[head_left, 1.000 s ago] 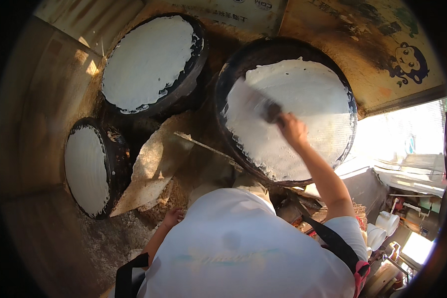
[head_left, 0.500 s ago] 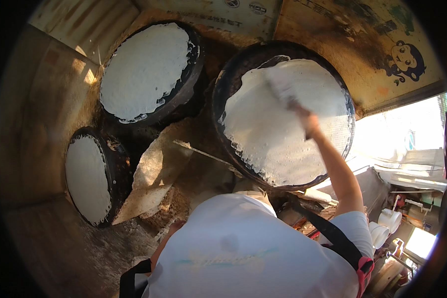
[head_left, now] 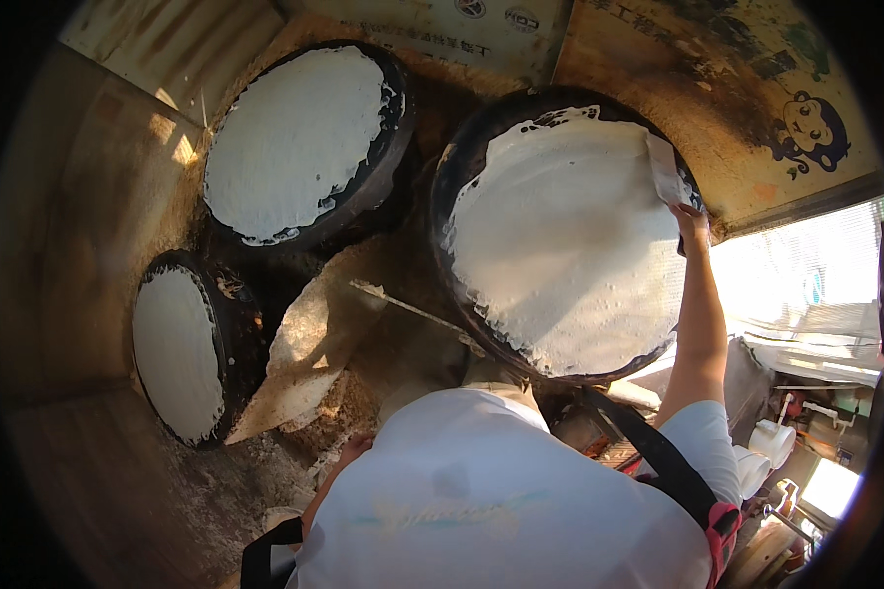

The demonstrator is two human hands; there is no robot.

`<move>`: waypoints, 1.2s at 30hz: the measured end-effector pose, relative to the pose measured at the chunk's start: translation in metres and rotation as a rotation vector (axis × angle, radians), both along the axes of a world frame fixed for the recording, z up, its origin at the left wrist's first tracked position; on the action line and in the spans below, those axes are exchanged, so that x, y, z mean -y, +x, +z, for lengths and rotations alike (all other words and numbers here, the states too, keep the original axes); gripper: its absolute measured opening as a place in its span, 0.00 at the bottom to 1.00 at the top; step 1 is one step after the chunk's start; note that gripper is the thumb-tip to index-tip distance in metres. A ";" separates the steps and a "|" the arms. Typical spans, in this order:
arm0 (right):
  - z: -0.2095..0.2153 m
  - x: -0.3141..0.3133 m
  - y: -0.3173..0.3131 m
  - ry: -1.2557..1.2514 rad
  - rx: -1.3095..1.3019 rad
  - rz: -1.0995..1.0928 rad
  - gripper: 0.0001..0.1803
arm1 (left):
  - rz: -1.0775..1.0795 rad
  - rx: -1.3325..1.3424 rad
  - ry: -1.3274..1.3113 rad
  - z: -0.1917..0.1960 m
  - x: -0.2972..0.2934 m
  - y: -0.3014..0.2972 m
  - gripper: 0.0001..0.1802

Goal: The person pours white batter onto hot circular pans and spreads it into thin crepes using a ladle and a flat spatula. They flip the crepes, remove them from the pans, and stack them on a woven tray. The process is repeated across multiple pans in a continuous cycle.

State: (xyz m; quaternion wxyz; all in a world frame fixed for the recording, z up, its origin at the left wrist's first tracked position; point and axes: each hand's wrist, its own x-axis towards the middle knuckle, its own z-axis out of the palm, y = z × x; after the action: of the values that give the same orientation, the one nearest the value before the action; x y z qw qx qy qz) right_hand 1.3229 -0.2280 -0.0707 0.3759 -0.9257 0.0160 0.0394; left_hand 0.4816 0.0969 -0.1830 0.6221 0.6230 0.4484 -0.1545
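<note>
My right hand [head_left: 693, 224] grips the handle of a flat scraper [head_left: 664, 169], closed around it. The scraper's wide pale blade rests at the right edge of a white batter layer [head_left: 550, 231], which covers most of a large round black griddle [head_left: 447, 201]. The batter's border is ragged, with dark metal showing around it, most widely at the upper left. Low beside my torso hangs my left hand [head_left: 358, 448], away from the griddles. Its fingers are mostly hidden, and I see nothing held in it.
Two more black griddles, a far-left one [head_left: 388, 157] and a near-left one [head_left: 228, 344], carry white batter too. Between them and the large griddle stand a stained sheet [head_left: 309, 329] and a thin rod [head_left: 413, 311]. Stained panels [head_left: 658, 118] enclose the back. White containers [head_left: 771, 442] sit at the lower right.
My right hand has swept the scraper rightward, from the batter's upper middle to its right edge. The batter's upper border has shifted shape. My left hand shows slightly more.
</note>
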 end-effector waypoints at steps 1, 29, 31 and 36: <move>-0.004 -0.008 -0.006 0.229 -0.134 0.054 0.25 | -0.058 -0.020 0.044 -0.004 0.003 -0.003 0.16; 0.027 -0.159 -0.147 -0.377 0.117 0.902 0.17 | 0.375 -0.113 -0.171 0.025 -0.009 0.009 0.19; 0.029 -0.166 -0.139 -0.438 0.190 0.906 0.16 | 0.632 -0.155 -0.311 0.040 -0.008 0.020 0.19; 0.021 -0.098 -0.015 -0.128 0.254 0.449 0.18 | 0.296 0.011 -0.177 0.072 0.001 0.049 0.19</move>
State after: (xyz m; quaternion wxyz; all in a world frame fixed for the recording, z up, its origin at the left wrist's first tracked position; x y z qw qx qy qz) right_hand 1.3083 -0.1302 -0.0494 0.2976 -0.9254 -0.2346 0.0040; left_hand 0.5308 0.0963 -0.1111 0.6929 0.4937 0.5165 -0.0963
